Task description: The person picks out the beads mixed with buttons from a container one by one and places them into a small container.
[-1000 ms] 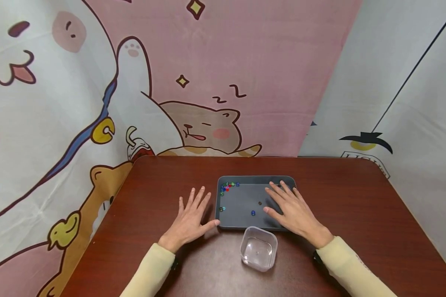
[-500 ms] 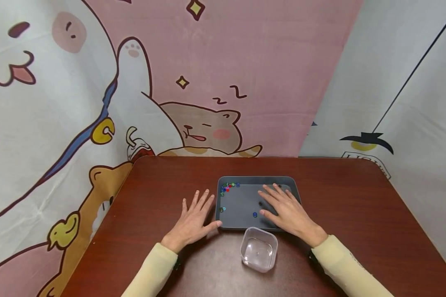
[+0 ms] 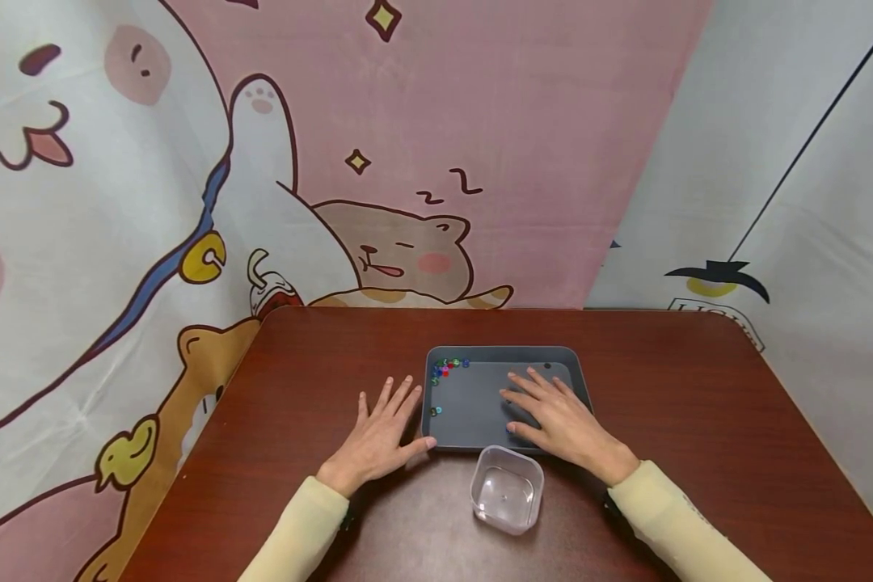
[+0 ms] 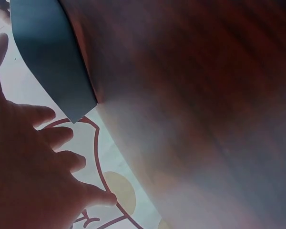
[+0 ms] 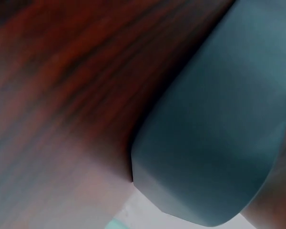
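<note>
A grey tray (image 3: 473,420) lies on the table, with a cluster of small shiny coloured beads or marbles (image 3: 445,369) in its back left corner. Two more of these small pieces (image 3: 435,411) sit by its left wall. My right hand (image 3: 560,416) is over the tray's right half, fingers spread and holding nothing. By its thumb tip a blue piece (image 3: 509,430) is mostly hidden. Just left of the tray is my left hand (image 3: 378,440), fingers spread, thumb near the front left corner; contact cannot be told. In the left wrist view the left hand (image 4: 33,157) appears beside the tray wall (image 4: 52,52).
A clear square plastic container (image 3: 507,493) stands in front of the tray, close to its front edge. One dark piece (image 3: 548,365) lies at the tray's back right. The brown wooden table (image 3: 320,347) ends at a printed cloth (image 3: 538,162).
My right hand has moved left over the tray, uncovering the dark piece at the back right. The blue piece has shifted toward the front right. My left hand has moved slightly right and nearer.
</note>
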A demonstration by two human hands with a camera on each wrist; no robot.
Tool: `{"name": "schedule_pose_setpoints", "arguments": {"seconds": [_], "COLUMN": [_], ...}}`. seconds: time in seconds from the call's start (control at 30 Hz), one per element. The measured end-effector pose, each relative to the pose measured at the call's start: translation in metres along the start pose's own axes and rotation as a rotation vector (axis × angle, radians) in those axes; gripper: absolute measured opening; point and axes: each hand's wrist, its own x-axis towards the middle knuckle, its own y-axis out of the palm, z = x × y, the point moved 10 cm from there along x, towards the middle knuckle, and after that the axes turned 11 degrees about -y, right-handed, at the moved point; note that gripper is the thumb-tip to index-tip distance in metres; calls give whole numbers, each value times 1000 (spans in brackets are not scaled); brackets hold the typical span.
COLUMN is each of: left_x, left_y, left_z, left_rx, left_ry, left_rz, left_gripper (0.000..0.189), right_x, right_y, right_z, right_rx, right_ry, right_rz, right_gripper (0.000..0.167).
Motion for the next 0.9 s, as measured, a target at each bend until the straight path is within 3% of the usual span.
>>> {"name": "schedule_pose_setpoints", "arguments": {"seconds": [0.9], "left_x": [0], "left_y": [2], "left_z": [-7], "left_rx": [-16], "left_ry": [46], "left_rz": [24], "left_gripper": [91], "right_x": [15], "right_y": [16], "right_z": [13], "right_rx": [-35], "right_ry": [-137], "right_rz": [101], "right_gripper": [36]}}
